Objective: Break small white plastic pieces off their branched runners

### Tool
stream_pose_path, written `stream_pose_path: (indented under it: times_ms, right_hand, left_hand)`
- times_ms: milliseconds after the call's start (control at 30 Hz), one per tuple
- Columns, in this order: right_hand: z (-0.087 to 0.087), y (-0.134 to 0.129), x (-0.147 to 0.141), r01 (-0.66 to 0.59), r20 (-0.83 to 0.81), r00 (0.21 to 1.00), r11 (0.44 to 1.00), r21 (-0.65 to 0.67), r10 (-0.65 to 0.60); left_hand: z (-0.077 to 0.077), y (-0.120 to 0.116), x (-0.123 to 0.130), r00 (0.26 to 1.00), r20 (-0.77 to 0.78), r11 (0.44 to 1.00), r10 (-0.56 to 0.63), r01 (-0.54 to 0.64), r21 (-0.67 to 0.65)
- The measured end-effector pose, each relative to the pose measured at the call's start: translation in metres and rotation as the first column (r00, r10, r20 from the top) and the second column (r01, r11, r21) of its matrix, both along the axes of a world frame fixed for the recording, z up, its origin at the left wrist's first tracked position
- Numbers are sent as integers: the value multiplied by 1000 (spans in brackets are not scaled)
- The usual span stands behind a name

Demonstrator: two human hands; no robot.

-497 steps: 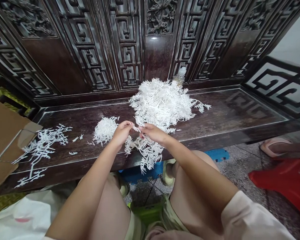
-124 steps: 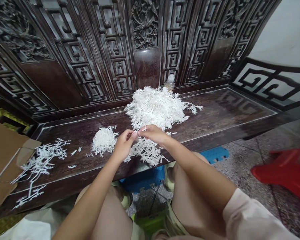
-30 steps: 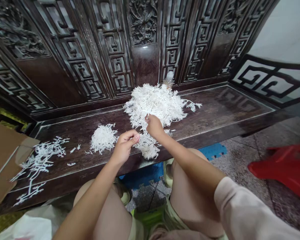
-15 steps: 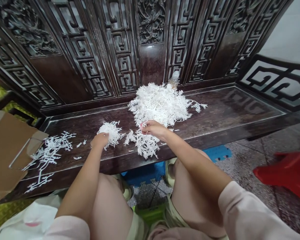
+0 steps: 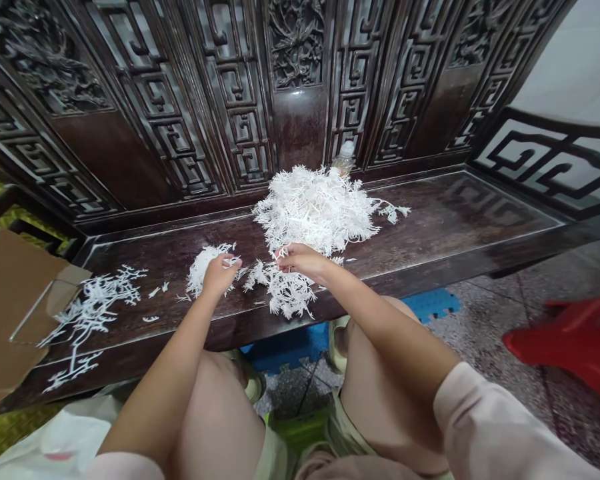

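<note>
from the head camera, a person sits facing a dark carved wooden bench (image 5: 420, 227) with bare knees (image 5: 220, 427) just below its front edge. the left hand (image 5: 219, 275) sits at the near side of a small tuft of fine white sprigs (image 5: 203, 273), toward the middle of the seat. its fingers are curled and close together at the tuft, touching it, but i cannot tell whether they grip anything. the right hand (image 5: 303, 260) is just beside it, at the near edge of a big heap of white branching sprigs (image 5: 315, 213). its thumb and fingertips (image 5: 281, 257) are pinched narrowly on a white sprig (image 5: 280, 253). below that hand, a looser white clump (image 5: 283, 293) lies on the seat, touching the heap and reaching toward the front edge.

toward the left end of the seat, longer white sprigs (image 5: 93, 310) lie scattered, partly beside a flattened brown cardboard sheet (image 5: 15, 300). a plastic bottle (image 5: 346, 159) stands behind the heap, against the carved backrest (image 5: 300, 87). beyond the bench's right end are a red plastic stool (image 5: 565, 343) and a blue foam mat (image 5: 430, 307) on the speckled floor (image 5: 485, 333). a white plastic bag (image 5: 55, 440) lies at the lower left.
</note>
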State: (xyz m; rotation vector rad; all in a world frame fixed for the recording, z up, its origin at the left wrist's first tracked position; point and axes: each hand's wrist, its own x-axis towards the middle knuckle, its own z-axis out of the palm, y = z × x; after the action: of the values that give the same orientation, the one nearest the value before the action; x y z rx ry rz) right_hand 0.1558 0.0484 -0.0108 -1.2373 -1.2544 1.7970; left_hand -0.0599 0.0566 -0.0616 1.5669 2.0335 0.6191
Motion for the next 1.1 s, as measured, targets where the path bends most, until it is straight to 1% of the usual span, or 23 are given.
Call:
stream_pose_path:
  times_ms: [33,67,133,200,267,333,400,500,633,733,833,933,1000,1100]
  right_hand:
    - [-1,1,-1,3,-3,1000,1000,-1,-3]
    - [-2,1,-2,5,-7,1000,1000,-2,-5]
    - [-4,2,-3,15,-17,1000,1000,-3,-16]
    - [-6,3,-4,17,-27,999,1000,-3,-17]
    - [-7,3,-4,13,-34,999,1000,-2,-13]
    - [-8,4,-4,10,-18,1000,1000,-2,-10]
    - [-9,4,-4,8,24,1000,1000,2,-8]
    - [-9,3,-5,12,72,997,1000,7,-12]
    - [-6,1,-7,65,-7,998,996,-57,-66]
    - [-7,0,-10,140,-26,989,985,-101,-144]
    - [-12,1,-13,238,17,971,965,-113,-238]
    - [-19,3,-16,324,42,946,938,-121,-321]
    - [-22,4,-17,371,45,928,920,-123,-369]
    - [-22,1,-19,428,37,904,894,-129,-427]
  left_hand:
    - [5,-2,9,990,110,996,-85,83,26]
    - [10,-5,18,963,202,984,-177,170,52]
    - [19,-11,35,888,308,939,-342,332,87]
    - [24,-16,48,835,327,895,-443,432,108]
    - [26,-19,56,797,334,862,-504,490,130]
    - [25,-21,58,759,354,834,-546,531,148]
    - [26,-21,57,738,360,817,-571,554,160]
    - [28,-22,57,736,363,818,-571,548,174]
    - [32,-25,62,736,384,828,-557,525,196]
    - [34,-27,67,772,344,845,-535,488,221]
    - [35,-30,72,812,243,840,-531,467,276]
    - [37,-33,77,832,72,798,-550,499,338]
    - [38,-34,80,837,-45,777,-546,526,347]
    - [38,-33,82,839,-164,768,-520,543,339]
